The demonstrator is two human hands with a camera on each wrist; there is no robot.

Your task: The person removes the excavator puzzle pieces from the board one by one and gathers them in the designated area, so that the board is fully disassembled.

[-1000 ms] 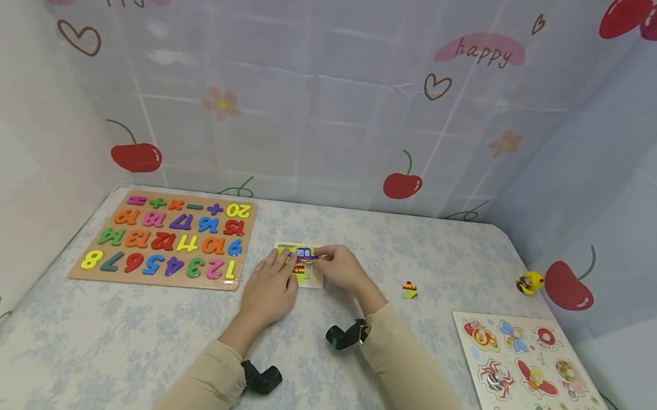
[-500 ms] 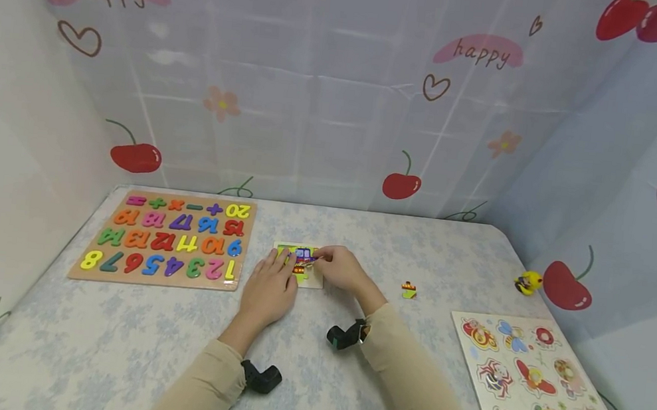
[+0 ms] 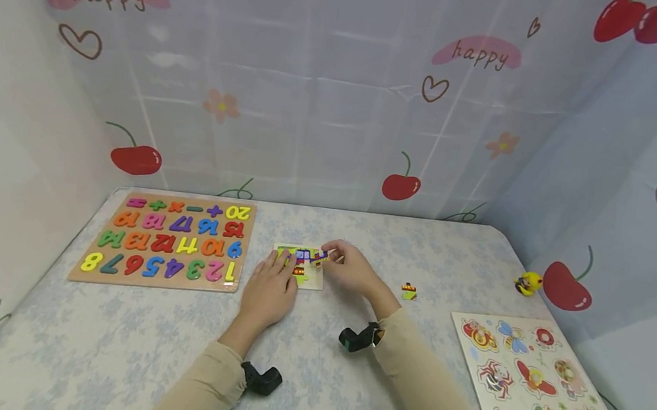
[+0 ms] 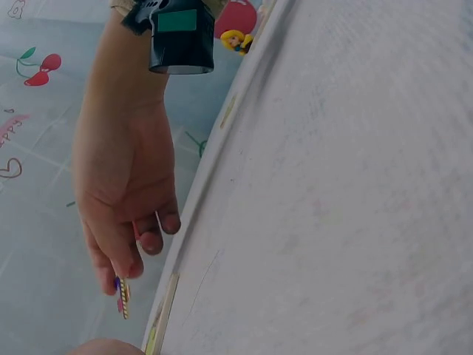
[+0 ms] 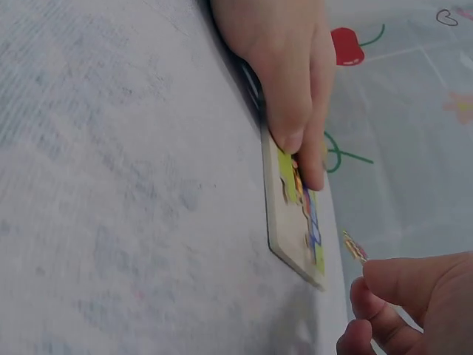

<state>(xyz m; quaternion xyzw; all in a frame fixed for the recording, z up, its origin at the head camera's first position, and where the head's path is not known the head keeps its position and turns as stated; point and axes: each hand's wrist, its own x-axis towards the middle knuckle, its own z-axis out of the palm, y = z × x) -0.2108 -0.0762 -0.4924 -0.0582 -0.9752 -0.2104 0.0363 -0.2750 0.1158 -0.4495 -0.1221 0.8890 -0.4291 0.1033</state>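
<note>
My left hand (image 3: 268,292) lies with its fingers extended over the left part of a small wooden jigsaw board (image 3: 313,282). Pieces showing green, orange and a blue-windowed vehicle sit in that board; the fingers cover some of them. Between thumb and forefinger, my right hand (image 3: 353,269) pinches a jigsaw piece (image 3: 320,256) with a yellow-black striped edge. The right wrist view shows this piece (image 5: 355,246) raised off the board, seen nearly edge-on. Another jigsaw piece (image 3: 409,291), orange and green, lies on the table to the right of the right hand.
At left lies a number puzzle board (image 3: 247,250) filled with coloured numerals and signs. An insect puzzle board (image 3: 516,385) occupies the right front, with a small yellow toy figure (image 3: 528,283) behind it. A patterned curtain (image 3: 324,131) rises behind the table (image 3: 310,377).
The right hand has lifted the striped piece from the small board and shifted slightly right. The left hand stays in place.
</note>
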